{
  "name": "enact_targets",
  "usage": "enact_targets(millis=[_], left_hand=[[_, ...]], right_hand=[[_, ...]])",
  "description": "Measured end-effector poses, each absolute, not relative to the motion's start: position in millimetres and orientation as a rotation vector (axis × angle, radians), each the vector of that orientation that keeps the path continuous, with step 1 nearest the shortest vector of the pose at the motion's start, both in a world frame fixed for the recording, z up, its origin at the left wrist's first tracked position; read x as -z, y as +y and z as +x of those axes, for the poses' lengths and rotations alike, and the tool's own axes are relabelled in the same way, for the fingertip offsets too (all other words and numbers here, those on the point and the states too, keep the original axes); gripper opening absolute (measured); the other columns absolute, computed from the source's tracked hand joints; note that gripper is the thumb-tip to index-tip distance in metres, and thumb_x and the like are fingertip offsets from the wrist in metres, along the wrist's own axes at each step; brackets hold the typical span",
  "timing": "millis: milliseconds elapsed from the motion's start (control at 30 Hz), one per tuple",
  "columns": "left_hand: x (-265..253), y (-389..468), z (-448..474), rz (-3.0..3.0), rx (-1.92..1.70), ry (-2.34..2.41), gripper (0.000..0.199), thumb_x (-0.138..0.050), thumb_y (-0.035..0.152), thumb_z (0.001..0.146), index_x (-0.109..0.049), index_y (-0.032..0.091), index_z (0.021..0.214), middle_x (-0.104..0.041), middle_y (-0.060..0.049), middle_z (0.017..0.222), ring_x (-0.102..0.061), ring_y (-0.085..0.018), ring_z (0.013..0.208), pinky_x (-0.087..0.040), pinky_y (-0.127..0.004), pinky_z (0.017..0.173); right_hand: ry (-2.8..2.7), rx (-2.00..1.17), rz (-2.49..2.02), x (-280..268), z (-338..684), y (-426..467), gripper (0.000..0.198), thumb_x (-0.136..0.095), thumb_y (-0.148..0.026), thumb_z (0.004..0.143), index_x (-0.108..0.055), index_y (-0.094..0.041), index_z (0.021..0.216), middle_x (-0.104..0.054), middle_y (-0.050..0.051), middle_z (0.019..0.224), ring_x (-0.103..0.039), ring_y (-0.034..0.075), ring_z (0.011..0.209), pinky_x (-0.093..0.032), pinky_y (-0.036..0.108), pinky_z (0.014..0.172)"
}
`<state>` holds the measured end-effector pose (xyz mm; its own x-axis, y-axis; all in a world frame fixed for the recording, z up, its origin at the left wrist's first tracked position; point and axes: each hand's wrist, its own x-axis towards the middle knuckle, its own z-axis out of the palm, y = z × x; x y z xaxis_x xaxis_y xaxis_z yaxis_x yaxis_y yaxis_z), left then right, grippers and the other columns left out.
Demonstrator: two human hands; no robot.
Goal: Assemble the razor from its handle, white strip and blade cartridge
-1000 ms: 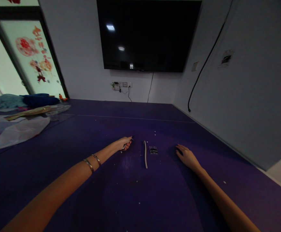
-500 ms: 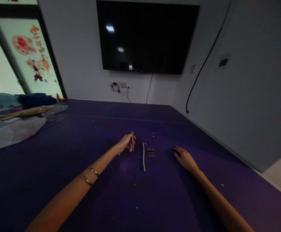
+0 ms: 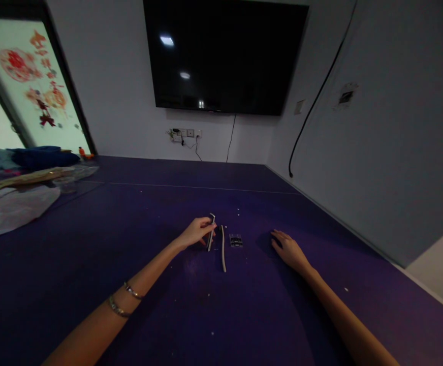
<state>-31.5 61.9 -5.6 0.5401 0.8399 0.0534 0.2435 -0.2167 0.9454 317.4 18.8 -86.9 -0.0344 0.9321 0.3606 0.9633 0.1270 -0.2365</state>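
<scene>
The left hand [image 3: 195,232] is pinching a slim, shiny, bent-headed tool [image 3: 211,235] over a smooth purple surface [image 3: 191,320]. A pale curved stick [image 3: 223,251] is lying at its four o'clock; at three, a flat see-through pack [image 3: 235,241], then the right hand [image 3: 289,251], resting, fingers loosely spread. The tool is leaning nearer the stick than before.

Across the desk [image 3: 263,315], from left to right, come the left hand [image 3: 195,232], the tool [image 3: 211,235] in its fingers, a strip [image 3: 223,251], a packet [image 3: 235,241] just beside it, and the right hand [image 3: 289,251]. A bag [image 3: 19,208] lies far left, before the folded cloth [image 3: 44,157]. Behind the desk, a television [image 3: 225,56] hangs above the sockets [image 3: 190,133].
</scene>
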Motion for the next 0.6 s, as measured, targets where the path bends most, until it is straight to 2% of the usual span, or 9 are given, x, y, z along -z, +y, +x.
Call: enact_targets(millis=[233, 367, 433, 500, 533, 600], left_hand=[[-1.2, 58.0, -33.0, 1.856, -0.809, 0.919, 0.028, -0.053, 0.043, 0.076, -0.051, 0.015, 0.076, -0.058, -0.001, 0.067, -0.057, -0.012, 0.054, -0.041, -0.019, 0.039], [-2.7, 56.9, -31.4, 1.867, -0.854, 0.925, 0.027, -0.054, 0.042, 0.075, -0.052, 0.015, 0.077, -0.057, 0.000, 0.066, -0.054, -0.011, 0.053, -0.039, -0.018, 0.039], [-3.0, 56.5, -30.6, 1.860, -0.868, 0.937, 0.026, -0.055, 0.041, 0.075, -0.053, 0.015, 0.078, -0.057, 0.000, 0.065, -0.053, -0.011, 0.052, -0.039, -0.018, 0.039], [-3.5, 55.6, -29.7, 1.851, -0.874, 0.945, 0.026, -0.055, 0.041, 0.075, -0.053, 0.015, 0.079, -0.057, 0.000, 0.065, -0.053, -0.011, 0.052, -0.038, -0.018, 0.039], [-3.8, 54.8, -29.1, 1.847, -0.876, 0.949, 0.026, -0.056, 0.041, 0.075, -0.053, 0.015, 0.080, -0.057, 0.000, 0.065, -0.053, -0.011, 0.052, -0.038, -0.018, 0.039], [-4.5, 53.0, -27.7, 1.844, -0.882, 0.957, 0.026, -0.056, 0.040, 0.074, -0.053, 0.015, 0.079, -0.056, 0.001, 0.063, -0.052, -0.011, 0.051, -0.038, -0.018, 0.039]], right_hand=[[-1.952, 0.042, -1.755, 83.1, 322.8, 20.8, 0.042, -0.040, -0.032, 0.082, -0.059, -0.011, 0.113, -0.056, 0.015, 0.121, -0.050, 0.024, 0.114, -0.036, 0.038, 0.099], [-1.863, 0.067, -1.648, 56.1, 303.1, 15.0, 0.033, -0.044, -0.032, 0.079, -0.065, -0.015, 0.098, -0.062, 0.012, 0.112, -0.055, 0.024, 0.106, -0.039, 0.037, 0.095], [-1.859, 0.036, -1.616, 36.9, 278.2, 8.4, 0.028, -0.044, -0.032, 0.079, -0.067, -0.018, 0.085, -0.067, 0.009, 0.097, -0.060, 0.022, 0.094, -0.043, 0.034, 0.087], [-1.895, -0.107, -1.674, 19.8, 245.9, 0.9, 0.027, -0.044, -0.036, 0.080, -0.067, -0.020, 0.081, -0.069, 0.005, 0.080, -0.064, 0.019, 0.075, -0.047, 0.028, 0.069], [-1.938, -0.168, -1.724, 13.5, 228.8, -2.4, 0.028, -0.045, -0.038, 0.080, -0.067, -0.021, 0.078, -0.068, 0.005, 0.074, -0.063, 0.019, 0.068, -0.046, 0.027, 0.062], [-2.044, -0.202, -1.798, 6.3, 196.0, -7.0, 0.031, -0.044, -0.042, 0.081, -0.067, -0.021, 0.073, -0.067, 0.005, 0.069, -0.063, 0.018, 0.062, -0.043, 0.025, 0.056]])
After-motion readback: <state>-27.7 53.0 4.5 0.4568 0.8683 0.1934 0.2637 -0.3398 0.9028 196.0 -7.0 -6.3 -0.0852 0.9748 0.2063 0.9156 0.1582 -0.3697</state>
